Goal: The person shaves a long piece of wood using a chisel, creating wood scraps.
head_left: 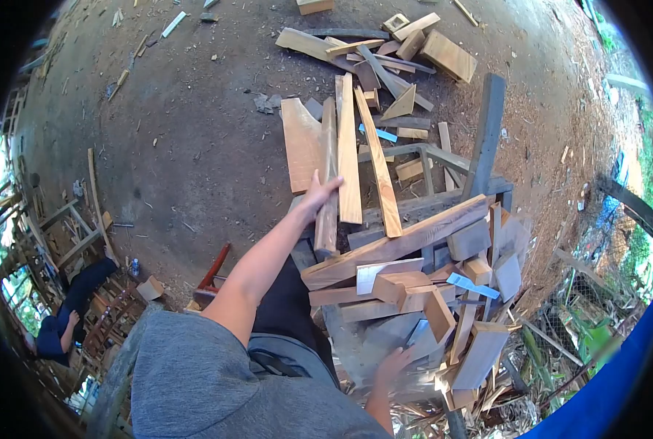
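My left hand (319,196) is closed around a narrow brown wooden strip (327,227), its fingers lying across the strip's face. A wide pale board (300,143) lies to the left of that strip. Just to the right are a light plank (348,161) and a slimmer wooden strip (377,168). Lower down, my right hand (393,364) is slightly blurred, its fingers stretched out with no wood visible in them. It is close to a grey panel (385,338) and several wood offcuts (439,316) in the heap.
A thick beam (399,245) lies across the wood heap, and a grey post (485,132) stands up behind it. More scraps (451,55) are piled on the dirt floor. At the left, a person (70,314) is near wooden frames. A blue tarp (604,388) borders the right.
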Demonstrator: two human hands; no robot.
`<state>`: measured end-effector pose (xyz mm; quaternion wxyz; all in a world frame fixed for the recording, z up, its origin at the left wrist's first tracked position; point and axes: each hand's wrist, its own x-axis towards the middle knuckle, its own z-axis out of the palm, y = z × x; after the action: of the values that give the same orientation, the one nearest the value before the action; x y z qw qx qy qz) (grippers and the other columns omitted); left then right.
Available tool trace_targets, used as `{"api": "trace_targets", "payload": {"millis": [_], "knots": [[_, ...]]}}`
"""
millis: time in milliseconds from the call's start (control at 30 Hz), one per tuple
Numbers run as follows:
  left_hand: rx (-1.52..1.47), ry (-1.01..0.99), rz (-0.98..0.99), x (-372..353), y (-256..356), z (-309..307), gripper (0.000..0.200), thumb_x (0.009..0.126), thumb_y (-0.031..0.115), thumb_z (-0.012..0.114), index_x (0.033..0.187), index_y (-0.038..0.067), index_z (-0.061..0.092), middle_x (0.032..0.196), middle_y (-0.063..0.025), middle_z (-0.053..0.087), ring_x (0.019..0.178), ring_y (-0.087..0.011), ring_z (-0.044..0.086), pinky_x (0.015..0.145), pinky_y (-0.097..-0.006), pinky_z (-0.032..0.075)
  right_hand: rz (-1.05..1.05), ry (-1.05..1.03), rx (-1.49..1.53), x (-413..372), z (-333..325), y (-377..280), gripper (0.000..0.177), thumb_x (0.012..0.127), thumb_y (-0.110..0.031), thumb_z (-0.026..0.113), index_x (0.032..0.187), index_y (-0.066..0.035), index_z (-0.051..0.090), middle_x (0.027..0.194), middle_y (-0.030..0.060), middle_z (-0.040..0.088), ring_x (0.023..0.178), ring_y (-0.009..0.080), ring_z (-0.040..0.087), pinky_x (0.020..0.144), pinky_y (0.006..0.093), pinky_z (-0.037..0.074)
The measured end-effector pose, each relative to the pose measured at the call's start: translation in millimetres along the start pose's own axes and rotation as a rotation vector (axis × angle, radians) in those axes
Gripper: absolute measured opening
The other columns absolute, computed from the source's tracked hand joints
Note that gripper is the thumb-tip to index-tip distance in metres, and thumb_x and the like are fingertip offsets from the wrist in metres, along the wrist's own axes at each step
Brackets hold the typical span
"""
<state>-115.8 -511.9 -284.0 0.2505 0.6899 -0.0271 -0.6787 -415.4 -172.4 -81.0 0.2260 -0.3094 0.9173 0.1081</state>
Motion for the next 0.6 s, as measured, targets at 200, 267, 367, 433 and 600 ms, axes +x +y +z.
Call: {"api": "trace_targets", "payload": {"millis": [200,267,367,433,600], "knots": [[-0.575,-0.253,-0.234,8.0,4.3,-35.2,0.042,0.09,0.044,0.059,0.085,0.003,0.05,0.064,-0.0058,0.047,0.048,-0.0156,0.046,0.061,-0.0341,0.051,0.02,0.01,0.008,-1.9,-1.9,-8.0,0.052,0.1,-0.024,0.034,0.146,0.0,0.025,0.128,0.0285,0.04,0.113,0.045,0.043,0.095,0.0482,0.037],[-0.659,-0.297,-0.256,12.1,-3.3,-40.4,0.049,0.092,0.05,0.051,0.085,0.002,0.05,0.062,-0.0061,0.047,0.05,-0.0165,0.047,0.06,-0.0341,0.049,0.06,-0.003,0.039,-1.4,-2.5,-10.9,0.052,0.101,-0.024,0.034,0.145,0.0,0.026,0.131,0.0297,0.038,0.117,0.0453,0.041,0.098,0.0491,0.035],[-0.882,-0.438,-0.358,31.0,-16.2,-52.2,0.048,0.094,0.05,0.048,0.089,0.002,0.048,0.064,-0.006,0.048,0.052,-0.0175,0.049,0.062,-0.0368,0.049,0.077,-0.002,0.06,-2.7,-2.6,-10.9,0.051,0.101,-0.026,0.033,0.145,0.0,0.028,0.134,0.0306,0.037,0.12,0.0455,0.041,0.1,0.0501,0.035],[-0.752,-0.384,-0.326,11.2,-1.7,-42.2,0.046,0.094,0.048,0.048,0.091,0.002,0.048,0.064,-0.0058,0.048,0.053,-0.0178,0.049,0.058,-0.0332,0.048,0.053,0.019,0.061,-1.8,-2.1,-10.9,0.051,0.101,-0.027,0.033,0.145,-0.001,0.028,0.133,0.0302,0.038,0.118,0.0453,0.043,0.099,0.0501,0.037],[-0.49,-0.219,-0.26,12.4,5.5,-34.2,0.041,0.093,0.043,0.055,0.093,0.002,0.047,0.067,-0.0046,0.048,0.054,-0.0177,0.052,0.048,-0.0272,0.048,0.044,0.002,0.031,-1.5,2.0,-3.8,0.051,0.101,-0.023,0.033,0.146,0.0,0.024,0.128,0.0283,0.039,0.115,0.0432,0.042,0.097,0.0478,0.035]]}}
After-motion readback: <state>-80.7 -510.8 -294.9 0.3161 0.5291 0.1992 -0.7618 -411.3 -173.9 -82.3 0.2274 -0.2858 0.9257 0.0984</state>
